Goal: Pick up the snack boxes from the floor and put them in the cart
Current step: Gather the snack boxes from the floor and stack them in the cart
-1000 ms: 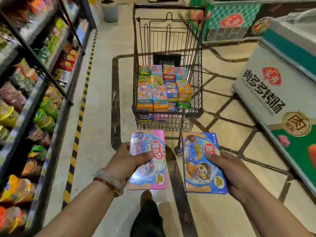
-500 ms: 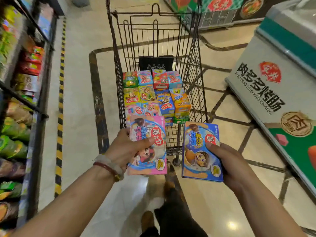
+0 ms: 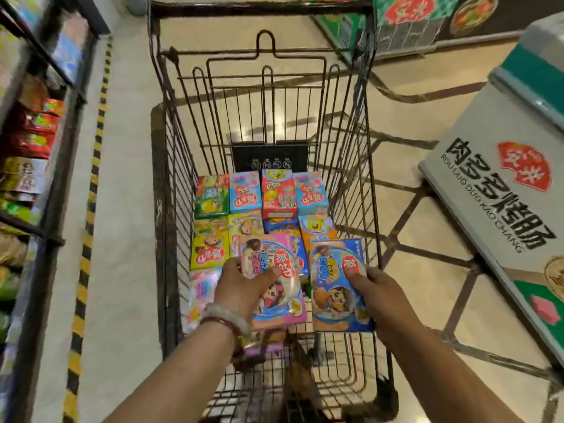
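Observation:
A dark wire shopping cart stands straight ahead, its basket floor covered by several colourful snack boxes laid in rows. My left hand grips a pink snack box by its left edge, thumb across the front. My right hand grips a blue snack box by its right edge. Both boxes are held face up inside the cart's near end, above the boxes lying there.
Shelves of packaged snacks line the left, with a yellow-black striped line on the floor beside them. A white chest freezer with printed lettering stands on the right. Another freezer is at the back.
I have stepped up to the cart. Both hands have carried their boxes forward from outside the cart's near end to over the basket.

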A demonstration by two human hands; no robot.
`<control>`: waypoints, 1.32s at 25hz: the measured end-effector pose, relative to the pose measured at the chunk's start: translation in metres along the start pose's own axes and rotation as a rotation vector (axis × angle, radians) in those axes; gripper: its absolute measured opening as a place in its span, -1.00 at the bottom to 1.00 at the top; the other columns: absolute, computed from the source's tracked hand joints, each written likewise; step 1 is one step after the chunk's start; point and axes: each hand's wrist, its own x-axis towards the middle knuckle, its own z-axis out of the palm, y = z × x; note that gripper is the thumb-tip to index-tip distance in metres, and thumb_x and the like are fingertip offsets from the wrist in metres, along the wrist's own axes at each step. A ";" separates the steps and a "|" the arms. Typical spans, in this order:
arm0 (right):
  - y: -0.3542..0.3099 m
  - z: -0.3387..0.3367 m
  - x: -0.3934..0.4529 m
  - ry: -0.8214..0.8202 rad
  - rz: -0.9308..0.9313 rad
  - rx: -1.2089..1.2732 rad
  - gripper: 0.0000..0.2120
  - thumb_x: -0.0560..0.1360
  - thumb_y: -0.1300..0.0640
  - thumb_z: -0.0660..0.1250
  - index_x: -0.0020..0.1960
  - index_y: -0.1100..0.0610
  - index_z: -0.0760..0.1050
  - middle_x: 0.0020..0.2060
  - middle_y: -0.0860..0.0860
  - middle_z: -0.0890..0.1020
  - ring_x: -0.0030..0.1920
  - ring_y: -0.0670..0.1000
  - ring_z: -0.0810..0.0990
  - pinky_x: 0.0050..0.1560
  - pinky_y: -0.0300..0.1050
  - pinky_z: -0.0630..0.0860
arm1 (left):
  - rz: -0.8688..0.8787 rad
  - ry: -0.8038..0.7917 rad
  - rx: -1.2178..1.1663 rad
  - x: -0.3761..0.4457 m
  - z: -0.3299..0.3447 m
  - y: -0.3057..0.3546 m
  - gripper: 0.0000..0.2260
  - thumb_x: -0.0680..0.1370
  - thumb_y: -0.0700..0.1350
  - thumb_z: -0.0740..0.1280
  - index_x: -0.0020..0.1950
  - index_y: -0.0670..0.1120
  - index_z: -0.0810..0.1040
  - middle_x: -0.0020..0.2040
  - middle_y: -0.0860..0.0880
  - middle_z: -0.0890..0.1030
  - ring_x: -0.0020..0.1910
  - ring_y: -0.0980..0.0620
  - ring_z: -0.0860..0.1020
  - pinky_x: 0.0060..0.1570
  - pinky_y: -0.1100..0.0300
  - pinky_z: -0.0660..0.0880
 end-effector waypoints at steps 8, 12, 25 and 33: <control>0.007 0.036 0.152 0.229 -0.198 -0.578 -0.59 0.61 -0.02 0.17 0.39 0.13 0.33 0.23 0.14 0.52 0.21 0.17 0.51 0.11 0.04 0.50 | 0.023 0.072 0.283 0.114 0.074 -0.007 -0.29 0.54 -0.02 0.34 0.55 -0.12 0.01 0.52 -0.15 0.14 0.48 -0.12 0.17 0.37 0.08 0.20; 0.018 0.046 0.187 0.304 -0.172 -0.746 -0.65 0.62 0.01 0.15 0.36 0.10 0.33 0.19 0.14 0.54 0.16 0.19 0.52 -0.09 -0.04 0.43 | 0.134 0.105 0.389 0.136 0.099 -0.017 -0.29 0.56 -0.03 0.31 0.55 0.07 -0.09 0.52 -0.14 0.10 0.39 -0.18 0.31 0.18 0.05 0.34; 0.047 0.063 0.210 0.325 -0.564 -1.150 -0.53 0.27 0.29 0.34 0.17 0.38 0.53 0.15 0.31 0.58 0.20 0.35 0.53 0.15 0.24 0.46 | 0.484 -0.176 1.213 0.158 0.105 -0.049 -0.50 0.45 0.04 0.06 0.17 -0.19 0.61 0.21 -0.18 0.59 0.21 -0.16 0.55 0.28 -0.07 0.24; 0.041 0.070 0.219 0.259 -0.527 -1.176 -0.52 0.51 0.22 0.29 0.41 0.23 0.36 0.43 0.19 0.36 0.48 0.19 0.22 0.41 0.07 0.21 | 0.451 -0.176 1.314 0.172 0.102 -0.032 -0.46 0.65 0.08 -0.02 0.56 -0.06 -0.11 0.57 -0.11 -0.16 0.54 -0.07 -0.19 0.46 0.07 -0.22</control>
